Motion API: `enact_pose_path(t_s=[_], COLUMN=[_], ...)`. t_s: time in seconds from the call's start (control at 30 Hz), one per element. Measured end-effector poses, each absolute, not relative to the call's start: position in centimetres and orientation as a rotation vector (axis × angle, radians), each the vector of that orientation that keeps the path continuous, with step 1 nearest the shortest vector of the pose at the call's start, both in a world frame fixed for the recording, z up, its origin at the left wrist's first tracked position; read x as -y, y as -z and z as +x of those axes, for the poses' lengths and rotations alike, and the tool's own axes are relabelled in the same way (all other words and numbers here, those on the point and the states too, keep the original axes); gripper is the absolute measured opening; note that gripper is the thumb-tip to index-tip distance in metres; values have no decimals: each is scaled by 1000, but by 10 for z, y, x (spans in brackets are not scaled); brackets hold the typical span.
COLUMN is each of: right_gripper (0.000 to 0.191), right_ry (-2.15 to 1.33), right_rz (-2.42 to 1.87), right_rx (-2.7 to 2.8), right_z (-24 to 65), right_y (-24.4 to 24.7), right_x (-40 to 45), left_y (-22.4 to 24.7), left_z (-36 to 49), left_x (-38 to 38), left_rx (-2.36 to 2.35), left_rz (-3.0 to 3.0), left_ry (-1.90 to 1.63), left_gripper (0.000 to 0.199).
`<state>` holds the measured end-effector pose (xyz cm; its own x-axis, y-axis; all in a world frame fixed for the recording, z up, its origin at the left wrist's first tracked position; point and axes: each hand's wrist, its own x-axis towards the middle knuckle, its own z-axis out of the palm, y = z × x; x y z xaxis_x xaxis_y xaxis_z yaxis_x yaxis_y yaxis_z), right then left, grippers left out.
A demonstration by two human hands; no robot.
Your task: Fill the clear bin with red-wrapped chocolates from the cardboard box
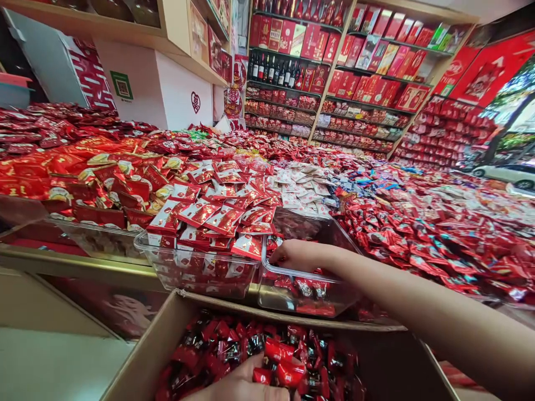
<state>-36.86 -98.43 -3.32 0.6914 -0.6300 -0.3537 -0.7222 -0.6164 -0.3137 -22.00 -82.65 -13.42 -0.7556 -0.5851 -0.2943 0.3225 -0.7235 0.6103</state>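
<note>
Wrapped sweets (290,373), red and black with a glossy finish: a loose heap at the near centre, inside a deep cardboard box (150,356). Similar pieces lie in the right-hand clear bin (273,295), just beyond the box's far edge, showing through its near wall.

Left hand (246,384): one, low in the box among the sweets, partly cut off by the near edge of view. Fingers somewhat apart, red pieces lying against and between them; cannot tell whether any are gripped.

Right hand (290,255): one, its arm reaching in from the right, at the left side of the clear bin. Fingers bent downward over the opening, tips hidden; how far they close, and on what, cannot be told.

Handling, by judgement: each piece light, firm at the middle, wrapper thin and slippery; a loose handful probably sheds pieces. Best hold: a cupped palm from beneath, or a pinch across the plump middle. The bin looks thin-walled and slightly flexible; its rim offers the surest grip.

Adjoining, left: a second clear bin (167,268), piled with red-and-white packets (225,220). Far: tall shelves (317,94) of red boxes and bottles.
</note>
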Motion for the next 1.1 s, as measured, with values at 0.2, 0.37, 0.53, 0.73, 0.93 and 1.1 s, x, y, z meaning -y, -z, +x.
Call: enact_pose_path(t_s=[0.2, 0.37, 0.53, 0.73, 0.93, 1.1], right_gripper=[35, 32, 36, 36, 35, 38], right_ry=[-240, -278, -205, -237, -237, -257], right_rz=[-2508, -2535, -2556, -2528, -2518, -2509], right_rx=[-1049, -1021, -1097, -1100, -1100, -1129], right_z=[-371, -369, -368, -370, -370, -369], right_y=[38, 36, 34, 40, 39, 37], right_x=[989, 988, 986, 989, 990, 988], left_y=[125, 128, 129, 128, 126, 128], left_z=[-222, -221, -221, -222, -222, -222], left_x=[825, 824, 824, 824, 824, 825], left_rx=[793, 793, 793, 804, 789, 791], left_rz=[651, 650, 646, 662, 705, 673], left_ry=[2430, 2434, 2440, 2453, 2437, 2435], left_gripper=[27, 30, 31, 30, 30, 31])
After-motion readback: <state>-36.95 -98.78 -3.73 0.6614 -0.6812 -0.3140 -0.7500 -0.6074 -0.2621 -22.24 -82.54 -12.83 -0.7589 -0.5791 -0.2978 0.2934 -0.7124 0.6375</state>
